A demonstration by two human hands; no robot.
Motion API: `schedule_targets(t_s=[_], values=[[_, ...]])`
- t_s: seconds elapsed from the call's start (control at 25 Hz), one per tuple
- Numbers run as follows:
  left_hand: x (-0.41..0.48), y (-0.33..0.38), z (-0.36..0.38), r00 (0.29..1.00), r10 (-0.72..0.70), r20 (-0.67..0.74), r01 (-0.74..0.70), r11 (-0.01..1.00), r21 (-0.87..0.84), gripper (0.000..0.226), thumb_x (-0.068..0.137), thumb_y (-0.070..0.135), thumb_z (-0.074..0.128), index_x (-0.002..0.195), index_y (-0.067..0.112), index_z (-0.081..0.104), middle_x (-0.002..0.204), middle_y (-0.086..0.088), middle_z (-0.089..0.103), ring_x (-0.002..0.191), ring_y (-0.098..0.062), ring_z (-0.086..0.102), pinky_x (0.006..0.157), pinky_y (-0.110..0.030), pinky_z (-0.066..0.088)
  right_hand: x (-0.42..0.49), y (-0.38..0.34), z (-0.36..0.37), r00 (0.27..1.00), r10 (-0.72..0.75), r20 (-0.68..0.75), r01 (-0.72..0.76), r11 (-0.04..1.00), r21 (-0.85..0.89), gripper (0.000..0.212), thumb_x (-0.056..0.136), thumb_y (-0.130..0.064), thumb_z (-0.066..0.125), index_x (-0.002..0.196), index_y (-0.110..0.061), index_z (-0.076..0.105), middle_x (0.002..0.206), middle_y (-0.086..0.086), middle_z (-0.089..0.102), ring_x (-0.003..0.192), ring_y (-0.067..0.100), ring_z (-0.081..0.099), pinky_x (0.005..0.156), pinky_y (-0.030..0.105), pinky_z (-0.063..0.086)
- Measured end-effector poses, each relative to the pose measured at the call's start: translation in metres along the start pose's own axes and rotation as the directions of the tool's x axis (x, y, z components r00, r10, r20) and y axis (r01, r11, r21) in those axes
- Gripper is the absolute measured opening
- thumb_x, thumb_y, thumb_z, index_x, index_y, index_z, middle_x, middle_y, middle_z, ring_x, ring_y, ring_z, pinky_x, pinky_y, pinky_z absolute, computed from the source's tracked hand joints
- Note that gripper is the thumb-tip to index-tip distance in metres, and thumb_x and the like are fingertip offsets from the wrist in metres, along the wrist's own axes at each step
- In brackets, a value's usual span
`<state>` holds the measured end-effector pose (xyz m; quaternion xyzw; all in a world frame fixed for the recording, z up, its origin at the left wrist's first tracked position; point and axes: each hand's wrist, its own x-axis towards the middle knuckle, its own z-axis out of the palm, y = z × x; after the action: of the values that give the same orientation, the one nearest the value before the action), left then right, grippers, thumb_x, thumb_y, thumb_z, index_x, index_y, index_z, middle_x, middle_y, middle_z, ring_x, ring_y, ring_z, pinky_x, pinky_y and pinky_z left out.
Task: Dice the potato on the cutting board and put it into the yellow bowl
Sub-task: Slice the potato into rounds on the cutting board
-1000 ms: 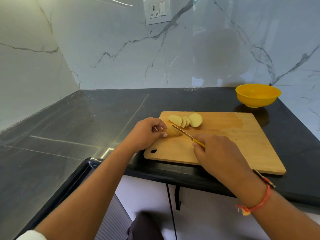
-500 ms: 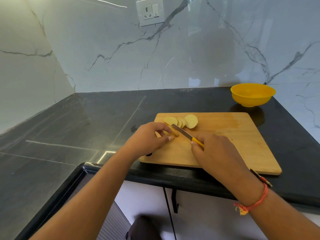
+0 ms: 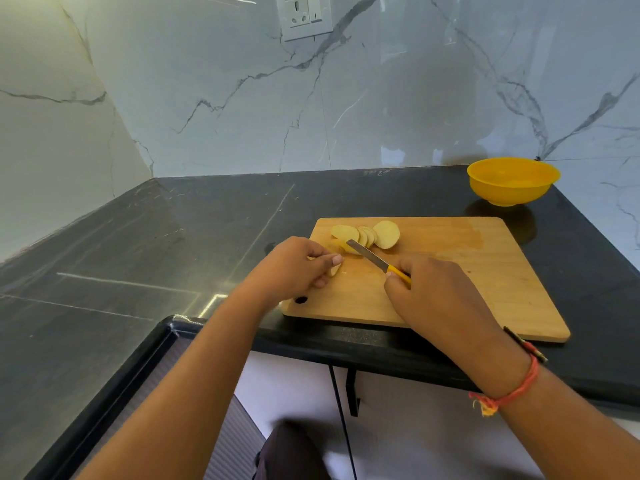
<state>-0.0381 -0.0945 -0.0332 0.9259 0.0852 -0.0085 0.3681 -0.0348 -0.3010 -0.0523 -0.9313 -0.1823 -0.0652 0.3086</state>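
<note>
Several pale potato slices [image 3: 367,234] lean on each other at the far left of the wooden cutting board [image 3: 450,271]. My left hand [image 3: 294,268] pinches a small potato piece [image 3: 335,269] against the board near its left edge. My right hand [image 3: 433,292] grips the yellow handle of a small knife [image 3: 374,259], whose blade points up-left and touches the nearest slices. The yellow bowl [image 3: 512,181] stands on the counter beyond the board's far right corner, and looks empty.
The black stone counter [image 3: 173,254] forms an L along a marble wall. Its front edge runs just under the board. A wall socket [image 3: 304,17] sits high on the wall. Below the counter are white cabinet fronts.
The knife blade has shifted from the piece under my left hand up toward the slice pile. My left hand's fingers have curled tighter on the small piece. The camera tilted slightly.
</note>
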Motion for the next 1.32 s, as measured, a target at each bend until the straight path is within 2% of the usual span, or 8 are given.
schedule_targets(t_s=[0.08, 0.16, 0.32, 0.48, 0.72, 1.04, 1.2, 1.32], values=[[-0.007, -0.005, -0.01, 0.997, 0.016, 0.076, -0.012, 0.998, -0.061, 0.027, 0.091, 0.038, 0.065, 0.112, 0.022, 0.071, 0.09, 0.002, 0.073, 0.083, -0.011, 0.07, 0.091, -0.034, 0.056, 0.0, -0.001, 0.001, 1.0, -0.007, -0.011, 0.007, 1.0, -0.004, 0.027, 0.099, -0.035, 0.048, 0.115, -0.023, 0.066, 0.077, -0.009, 0.059, 0.068, 0.01, 0.057, 0.059, 0.018, 0.046], [-0.012, -0.009, -0.015, 0.995, 0.032, 0.096, -0.032, 0.999, -0.003, 0.038, 0.088, 0.034, 0.071, 0.124, 0.024, 0.067, 0.093, 0.009, 0.07, 0.086, -0.011, 0.069, 0.093, -0.033, 0.053, 0.0, -0.003, 0.002, 1.0, -0.016, -0.013, 0.016, 1.0, -0.009, 0.027, 0.098, -0.035, 0.048, 0.115, -0.024, 0.065, 0.077, -0.009, 0.06, 0.067, 0.01, 0.057, 0.061, 0.021, 0.05], [-0.009, -0.014, -0.014, 0.993, 0.1, 0.058, -0.103, 0.993, 0.061, 0.047, 0.083, 0.029, 0.077, 0.128, 0.031, 0.062, 0.106, 0.016, 0.066, 0.069, -0.004, 0.061, 0.077, -0.027, 0.051, 0.0, -0.008, 0.002, 0.999, -0.03, -0.011, 0.03, 0.999, -0.015, 0.026, 0.098, -0.035, 0.048, 0.115, -0.024, 0.065, 0.077, -0.009, 0.06, 0.067, 0.01, 0.057, 0.064, 0.025, 0.053], [-0.003, -0.015, -0.005, 0.992, 0.125, -0.035, -0.116, 0.974, 0.195, 0.043, 0.081, 0.034, 0.078, 0.122, 0.032, 0.067, 0.105, 0.016, 0.067, 0.069, -0.003, 0.052, 0.068, -0.02, 0.042, -0.002, -0.011, 0.003, 1.0, -0.027, -0.015, 0.027, 0.999, -0.021, 0.024, 0.098, -0.035, 0.048, 0.111, -0.024, 0.065, 0.076, -0.01, 0.06, 0.067, 0.01, 0.058, 0.067, 0.028, 0.055], [-0.003, -0.018, 0.021, 0.95, 0.141, -0.279, -0.104, 0.984, 0.144, 0.039, 0.071, 0.047, 0.082, 0.101, 0.029, 0.067, 0.093, 0.016, 0.063, 0.07, 0.0, 0.05, 0.059, -0.013, 0.034, -0.003, -0.019, -0.001, 0.998, -0.058, -0.021, 0.056, 0.994, -0.089, 0.028, 0.099, -0.035, 0.046, 0.118, -0.025, 0.064, 0.083, -0.008, 0.062, 0.07, 0.01, 0.057, 0.07, 0.028, 0.055], [-0.008, -0.026, 0.017, 0.956, 0.127, -0.263, -0.106, 0.99, 0.09, 0.032, 0.077, 0.043, 0.078, 0.103, 0.027, 0.071, 0.076, 0.018, 0.058, 0.069, -0.003, 0.054, 0.059, -0.016, 0.037, -0.002, -0.036, 0.008, 0.987, -0.16, -0.01, 0.152, 0.955, -0.254, 0.028, 0.1, -0.034, 0.042, 0.114, -0.027, 0.065, 0.088, -0.004, 0.064, 0.078, 0.011, 0.058, 0.071, 0.028, 0.051], [-0.009, -0.031, 0.021, 0.94, 0.134, -0.313, -0.124, 0.991, 0.05, 0.037, 0.075, 0.045, 0.079, 0.106, 0.026, 0.07, 0.081, 0.017, 0.061, 0.073, -0.003, 0.057, 0.067, -0.017, 0.045, -0.004, -0.043, 0.018, 0.983, -0.179, -0.042, 0.156, 0.934, -0.321, 0.023, 0.1, -0.031, 0.043, 0.102, -0.025, 0.065, 0.086, -0.003, 0.063, 0.076, 0.013, 0.058, 0.068, 0.03, 0.05], [-0.01, -0.03, 0.023, 0.935, 0.144, -0.324, -0.136, 0.99, 0.046, 0.04, 0.076, 0.044, 0.08, 0.11, 0.026, 0.07, 0.081, 0.021, 0.057, 0.074, -0.001, 0.055, 0.067, -0.015, 0.043, -0.004, -0.044, 0.024, 0.984, -0.169, -0.051, 0.14, 0.923, -0.358, 0.021, 0.1, -0.031, 0.044, 0.101, -0.025, 0.064, 0.087, -0.002, 0.063, 0.076, 0.014, 0.059, 0.069, 0.032, 0.052]])
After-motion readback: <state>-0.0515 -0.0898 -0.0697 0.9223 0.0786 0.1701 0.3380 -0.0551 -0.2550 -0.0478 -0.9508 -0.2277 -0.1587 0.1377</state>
